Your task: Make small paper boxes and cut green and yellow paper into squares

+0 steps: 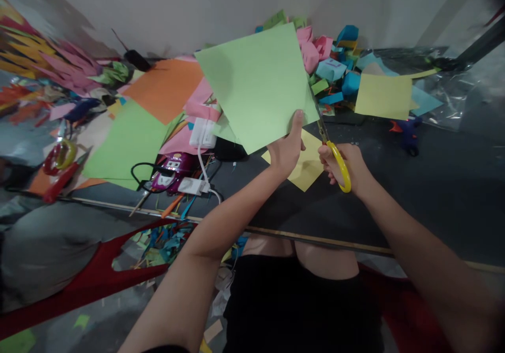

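My left hand (pixel 287 148) grips a large sheet of light green paper (pixel 256 84) by its lower right corner, thumb on top, raised above the table. In my right hand (pixel 342 166) is a pair of scissors (pixel 340 168) with yellow handles. The blades point up and away, along the sheet's right edge, where a narrow strip of green shows beside them. How far the blades are apart I cannot tell. Below both hands a yellow paper square (pixel 305 163) lies on the dark table (pixel 394 200).
Folded paper pieces (pixel 331 69) pile up at the back, beside another yellow sheet (pixel 383 96). A blue glue gun (pixel 408 132) lies right. Leftward are orange paper (pixel 165 87), green sheets (pixel 122 142), a white power strip (pixel 202 132), a purple toy car (pixel 173 171) and red-handled scissors (pixel 61 169).
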Tool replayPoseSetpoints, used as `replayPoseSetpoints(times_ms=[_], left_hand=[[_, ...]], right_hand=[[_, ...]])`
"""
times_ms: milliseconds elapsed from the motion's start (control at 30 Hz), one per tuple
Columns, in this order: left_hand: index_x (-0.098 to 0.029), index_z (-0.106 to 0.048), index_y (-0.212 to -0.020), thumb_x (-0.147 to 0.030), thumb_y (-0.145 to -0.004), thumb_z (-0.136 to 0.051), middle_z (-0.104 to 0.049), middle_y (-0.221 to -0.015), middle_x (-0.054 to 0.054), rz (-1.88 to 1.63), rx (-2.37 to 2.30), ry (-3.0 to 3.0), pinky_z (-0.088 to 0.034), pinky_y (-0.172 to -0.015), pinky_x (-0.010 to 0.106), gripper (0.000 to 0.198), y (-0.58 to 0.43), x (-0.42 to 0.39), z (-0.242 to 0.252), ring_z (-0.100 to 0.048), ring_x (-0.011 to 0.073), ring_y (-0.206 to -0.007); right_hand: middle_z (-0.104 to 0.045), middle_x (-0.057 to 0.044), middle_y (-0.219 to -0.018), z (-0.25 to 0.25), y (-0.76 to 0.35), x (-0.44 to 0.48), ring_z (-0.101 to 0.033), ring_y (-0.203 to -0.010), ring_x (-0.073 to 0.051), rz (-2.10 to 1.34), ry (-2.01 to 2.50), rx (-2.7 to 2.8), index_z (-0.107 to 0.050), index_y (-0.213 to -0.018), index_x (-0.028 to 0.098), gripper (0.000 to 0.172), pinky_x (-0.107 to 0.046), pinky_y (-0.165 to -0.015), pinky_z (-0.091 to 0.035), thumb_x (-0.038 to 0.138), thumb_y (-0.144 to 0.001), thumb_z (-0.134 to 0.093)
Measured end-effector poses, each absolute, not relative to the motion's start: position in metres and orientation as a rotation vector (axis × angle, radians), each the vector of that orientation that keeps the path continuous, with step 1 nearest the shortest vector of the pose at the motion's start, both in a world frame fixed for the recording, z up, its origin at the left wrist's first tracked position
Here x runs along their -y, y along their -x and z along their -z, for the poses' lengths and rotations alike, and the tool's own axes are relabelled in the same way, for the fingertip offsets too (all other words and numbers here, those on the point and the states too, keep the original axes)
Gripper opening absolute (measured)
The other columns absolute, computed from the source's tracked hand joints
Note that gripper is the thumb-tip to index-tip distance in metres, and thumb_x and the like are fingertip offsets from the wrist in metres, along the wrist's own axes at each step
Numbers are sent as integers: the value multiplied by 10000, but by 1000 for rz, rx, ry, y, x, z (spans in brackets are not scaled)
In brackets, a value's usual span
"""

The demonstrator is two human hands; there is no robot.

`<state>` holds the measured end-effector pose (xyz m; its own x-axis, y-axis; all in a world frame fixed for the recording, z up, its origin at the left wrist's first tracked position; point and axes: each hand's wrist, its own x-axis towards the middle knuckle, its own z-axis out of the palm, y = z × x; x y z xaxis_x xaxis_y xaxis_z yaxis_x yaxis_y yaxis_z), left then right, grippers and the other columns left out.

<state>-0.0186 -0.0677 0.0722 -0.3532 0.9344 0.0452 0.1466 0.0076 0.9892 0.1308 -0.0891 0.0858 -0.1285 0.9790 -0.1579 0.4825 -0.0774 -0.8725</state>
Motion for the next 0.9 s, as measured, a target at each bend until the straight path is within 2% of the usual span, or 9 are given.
replayPoseSetpoints(times_ms=[167,533,900], left_hand=[[-214,-583,-626,-431,-1006,-601,-538,-629,27,-1405,-1578,-1155,-571,-816,418,438,19,68,-70,-530,145,-569],[-199,-648,-704,-499,-1030,-570,-629,-735,48,-1380,-1567,-1048,-599,-819,454,450,18,72,-76,-596,156,-604],[-226,-576,-597,-676,-1014,-519,-574,-608,39,-1354,-1515,-1074,-602,-779,455,617,18,72,-73,-552,150,-520]], right_hand=[[-446,32,-480,-88,-129,91,-432,-354,-83,-1198,1554,1587,-511,-598,207,699,-243,-308,-452,867,-718,-708],[-435,23,-437,-92,-127,92,-438,-334,-90,-1184,1606,1583,-494,-538,209,676,-237,-311,-445,801,-765,-727],[-429,40,-407,-102,-119,97,-401,-327,-72,-1371,1671,1325,-519,-533,204,618,-223,-296,-414,712,-733,-809]])
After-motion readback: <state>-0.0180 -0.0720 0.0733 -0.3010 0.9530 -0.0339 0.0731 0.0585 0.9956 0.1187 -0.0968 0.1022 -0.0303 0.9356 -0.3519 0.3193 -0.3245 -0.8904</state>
